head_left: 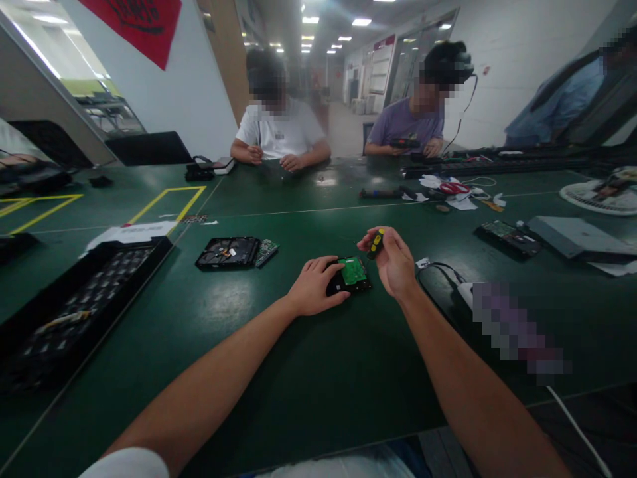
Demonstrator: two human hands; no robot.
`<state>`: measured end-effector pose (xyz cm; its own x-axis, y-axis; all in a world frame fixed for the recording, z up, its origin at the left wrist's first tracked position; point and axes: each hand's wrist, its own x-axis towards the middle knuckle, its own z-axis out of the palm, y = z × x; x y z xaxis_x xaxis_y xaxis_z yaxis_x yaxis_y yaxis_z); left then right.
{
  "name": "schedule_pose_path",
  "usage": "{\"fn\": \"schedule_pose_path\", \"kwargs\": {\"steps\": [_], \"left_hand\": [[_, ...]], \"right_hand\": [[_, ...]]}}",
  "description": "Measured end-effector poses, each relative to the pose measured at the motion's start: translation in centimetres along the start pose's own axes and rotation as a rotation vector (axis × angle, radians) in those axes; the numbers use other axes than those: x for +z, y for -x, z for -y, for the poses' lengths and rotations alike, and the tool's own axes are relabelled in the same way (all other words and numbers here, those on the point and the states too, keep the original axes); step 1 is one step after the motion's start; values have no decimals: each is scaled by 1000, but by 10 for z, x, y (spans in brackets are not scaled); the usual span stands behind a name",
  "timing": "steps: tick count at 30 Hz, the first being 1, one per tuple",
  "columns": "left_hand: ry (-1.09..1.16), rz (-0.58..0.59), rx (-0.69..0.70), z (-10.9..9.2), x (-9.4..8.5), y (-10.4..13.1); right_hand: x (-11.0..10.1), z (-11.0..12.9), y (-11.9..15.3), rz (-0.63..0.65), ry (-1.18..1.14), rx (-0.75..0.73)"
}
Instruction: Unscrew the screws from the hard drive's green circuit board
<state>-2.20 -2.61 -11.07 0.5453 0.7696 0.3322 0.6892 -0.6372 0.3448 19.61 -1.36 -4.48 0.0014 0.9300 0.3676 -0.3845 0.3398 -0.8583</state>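
A black hard drive [362, 285] with a green circuit board [354, 271] facing up lies on the green table. My left hand [314, 285] rests over its left side, thumb along the near edge and fingers spread on top. Just right of the drive, raised above the table, my right hand [393, 262] is closed around a black and yellow screwdriver [376, 244]. The screwdriver's shaft points left, away from the board. To the left lies an opened black drive case [226, 253], and beside it sits a loose circuit board [267, 251].
A long black tray [99, 292] with small parts fills the left side. A power strip with cables [468, 292] lies right of my forearm. Another drive [507, 238] and a grey metal box [580, 236] stand farther right. Two people [283, 133] sit opposite.
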Motion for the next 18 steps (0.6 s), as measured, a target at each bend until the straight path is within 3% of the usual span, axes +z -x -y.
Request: {"fn": "schedule_pose_path", "kwargs": {"steps": [18], "left_hand": [[12,3,-11,-3,-3,0]], "right_hand": [[2,-3,0,-54,12,-16]]}}
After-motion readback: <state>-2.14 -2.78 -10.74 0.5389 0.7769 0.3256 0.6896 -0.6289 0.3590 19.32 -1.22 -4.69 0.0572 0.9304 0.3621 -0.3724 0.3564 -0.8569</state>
